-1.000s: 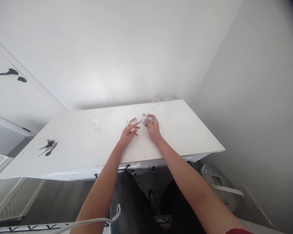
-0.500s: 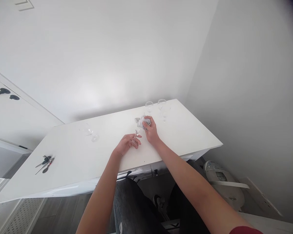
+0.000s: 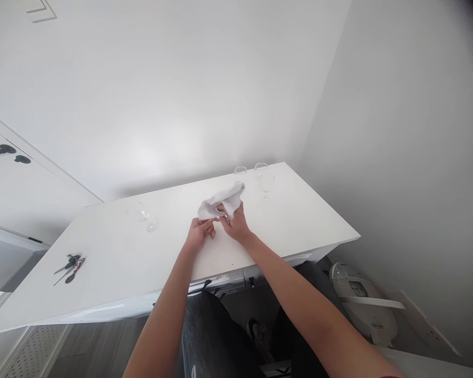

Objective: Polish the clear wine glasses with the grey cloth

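My right hand [image 3: 235,223] grips a white cloth [image 3: 223,200], which is partly spread and fans up to the left above the fingers. Close beside it, my left hand [image 3: 202,232] has its fingers curled at the lower left edge of the cloth. A clear glass is in the left hand, largely hidden by fingers and cloth. Beyond the right hand stand clear stemmed glasses: one glass [image 3: 267,184] in front, with a second glass [image 3: 260,169] and a third glass [image 3: 240,172] behind it.
The white table [image 3: 173,252] runs along the wall. Another stemmed glass [image 3: 153,226] lies on its side at the left. Small dark-handled tools [image 3: 71,265] lie near the left end. A white appliance [image 3: 358,294] stands on the floor at the right.
The cloth, bunched in my right hand before, is now spread out and reaches over toward my left hand. Both hands have come closer together, and the clear glass in the left is now covered.
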The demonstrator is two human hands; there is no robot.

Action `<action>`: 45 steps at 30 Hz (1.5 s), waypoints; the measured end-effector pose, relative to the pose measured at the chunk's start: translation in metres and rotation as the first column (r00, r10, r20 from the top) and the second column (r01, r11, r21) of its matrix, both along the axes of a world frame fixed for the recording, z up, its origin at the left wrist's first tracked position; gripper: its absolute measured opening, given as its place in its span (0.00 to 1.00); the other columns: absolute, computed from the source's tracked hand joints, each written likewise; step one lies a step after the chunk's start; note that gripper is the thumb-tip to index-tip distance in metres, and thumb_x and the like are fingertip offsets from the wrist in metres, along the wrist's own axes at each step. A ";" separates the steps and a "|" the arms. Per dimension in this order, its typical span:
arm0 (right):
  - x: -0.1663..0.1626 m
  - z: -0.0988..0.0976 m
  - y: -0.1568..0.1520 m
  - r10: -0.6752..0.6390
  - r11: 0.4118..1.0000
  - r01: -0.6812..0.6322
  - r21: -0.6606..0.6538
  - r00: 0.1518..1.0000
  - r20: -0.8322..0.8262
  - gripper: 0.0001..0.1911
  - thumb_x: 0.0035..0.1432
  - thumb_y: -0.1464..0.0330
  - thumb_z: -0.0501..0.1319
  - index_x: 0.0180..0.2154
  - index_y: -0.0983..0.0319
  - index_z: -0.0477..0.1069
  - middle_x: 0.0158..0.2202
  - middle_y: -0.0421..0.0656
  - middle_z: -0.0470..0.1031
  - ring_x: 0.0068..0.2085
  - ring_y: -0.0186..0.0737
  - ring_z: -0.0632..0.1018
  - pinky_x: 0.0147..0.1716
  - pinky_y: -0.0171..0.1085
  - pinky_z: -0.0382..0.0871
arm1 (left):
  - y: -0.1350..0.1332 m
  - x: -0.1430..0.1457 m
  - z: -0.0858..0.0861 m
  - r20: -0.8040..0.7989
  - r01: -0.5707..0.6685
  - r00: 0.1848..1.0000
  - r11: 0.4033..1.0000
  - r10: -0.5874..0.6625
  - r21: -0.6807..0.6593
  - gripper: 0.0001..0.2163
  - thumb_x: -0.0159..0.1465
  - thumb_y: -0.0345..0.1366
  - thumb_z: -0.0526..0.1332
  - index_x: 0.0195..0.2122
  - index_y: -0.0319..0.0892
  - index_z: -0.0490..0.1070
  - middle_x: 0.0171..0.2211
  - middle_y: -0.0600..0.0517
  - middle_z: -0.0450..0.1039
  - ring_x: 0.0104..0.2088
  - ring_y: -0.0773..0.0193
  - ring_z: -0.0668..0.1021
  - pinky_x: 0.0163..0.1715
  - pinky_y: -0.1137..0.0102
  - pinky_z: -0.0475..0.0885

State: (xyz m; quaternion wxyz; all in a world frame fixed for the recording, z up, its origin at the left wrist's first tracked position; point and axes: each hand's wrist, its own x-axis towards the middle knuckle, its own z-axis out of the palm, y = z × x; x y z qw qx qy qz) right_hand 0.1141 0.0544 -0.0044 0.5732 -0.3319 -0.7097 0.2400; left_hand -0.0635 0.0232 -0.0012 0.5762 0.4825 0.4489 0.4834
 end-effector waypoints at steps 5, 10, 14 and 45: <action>-0.002 0.003 0.000 -0.020 0.990 -0.007 0.141 0.981 0.194 0.13 0.53 0.70 0.60 0.42 0.54 0.75 0.40 0.44 0.77 0.54 0.52 0.75 0.71 0.59 0.46 | -0.003 0.002 -0.002 -0.087 0.121 0.989 0.992 -0.119 0.022 0.19 0.56 0.44 0.72 0.19 0.42 0.64 0.16 0.58 0.58 0.16 0.67 0.69 0.17 0.69 0.65; 0.004 0.007 0.003 -0.040 0.999 0.041 -0.004 0.990 0.132 0.12 0.51 0.70 0.60 0.39 0.55 0.76 0.37 0.43 0.77 0.44 0.49 0.75 0.63 0.53 0.60 | -0.006 0.002 0.001 -0.161 0.242 0.958 0.970 -0.235 0.024 0.15 0.61 0.48 0.68 0.31 0.39 0.76 0.17 0.59 0.58 0.17 0.68 0.68 0.20 0.69 0.65; 0.009 0.007 0.006 0.015 0.955 -0.072 -0.289 0.981 -0.194 0.09 0.60 0.63 0.57 0.32 0.57 0.75 0.29 0.41 0.72 0.35 0.43 0.72 0.42 0.44 0.70 | -0.006 0.000 0.001 -0.174 0.281 0.946 0.960 -0.275 0.012 0.18 0.62 0.51 0.68 0.36 0.38 0.79 0.17 0.59 0.57 0.17 0.68 0.68 0.21 0.69 0.64; 0.003 0.010 -0.004 0.034 0.999 -0.034 -0.018 0.999 -0.004 0.26 0.53 0.72 0.57 0.54 0.54 0.74 0.52 0.46 0.73 0.54 0.52 0.72 0.54 0.49 0.67 | -0.009 0.005 0.004 -0.332 0.006 0.940 0.974 0.072 0.226 0.14 0.57 0.35 0.65 0.16 0.42 0.65 0.13 0.55 0.65 0.16 0.65 0.72 0.20 0.70 0.63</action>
